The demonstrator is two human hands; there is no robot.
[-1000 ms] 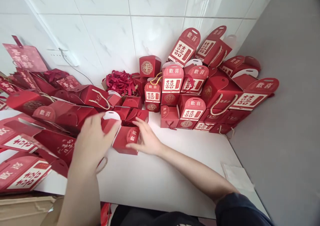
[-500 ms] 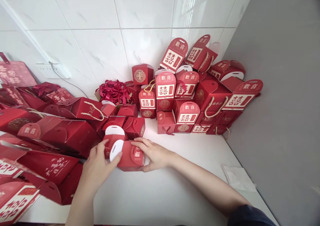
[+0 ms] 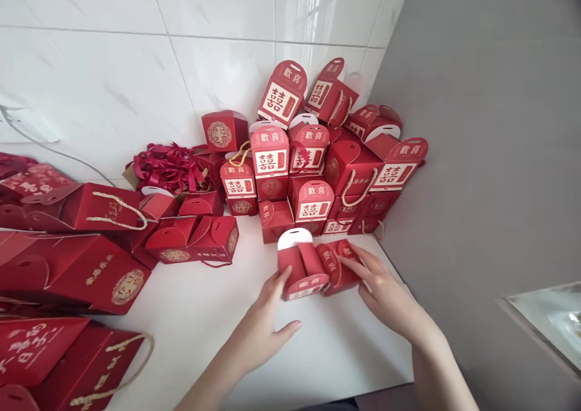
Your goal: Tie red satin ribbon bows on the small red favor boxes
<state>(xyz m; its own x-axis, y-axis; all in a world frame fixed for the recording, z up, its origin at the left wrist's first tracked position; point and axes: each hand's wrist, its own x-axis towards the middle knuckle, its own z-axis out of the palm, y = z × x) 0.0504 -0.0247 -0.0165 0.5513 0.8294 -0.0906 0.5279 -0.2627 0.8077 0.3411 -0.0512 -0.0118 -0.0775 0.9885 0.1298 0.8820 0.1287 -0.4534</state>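
Two small red gift boxes stand side by side on the white table in front of the stack. The left box point(image 3: 303, 269) has a white inner flap raised at its back; my left hand point(image 3: 267, 323) touches its left side with the fingertips, thumb spread away. The right box point(image 3: 338, 269) has rounded flaps folded over its top. My right hand point(image 3: 379, 284) rests its fingers on that box's top and right side, fingers apart. Neither hand wraps round a box.
Behind them rises a pile of red boxes point(image 3: 313, 202) against the tiled wall. Several larger red boxes point(image 3: 91, 272) crowd the left side, near a heap of red ribbons point(image 3: 167, 166). A grey panel point(image 3: 463, 157) bounds the right.
Both hands and the two small boxes have moved right, from beside the left group to in front of the stack. The view has turned right, and my left thumb has come off the box.
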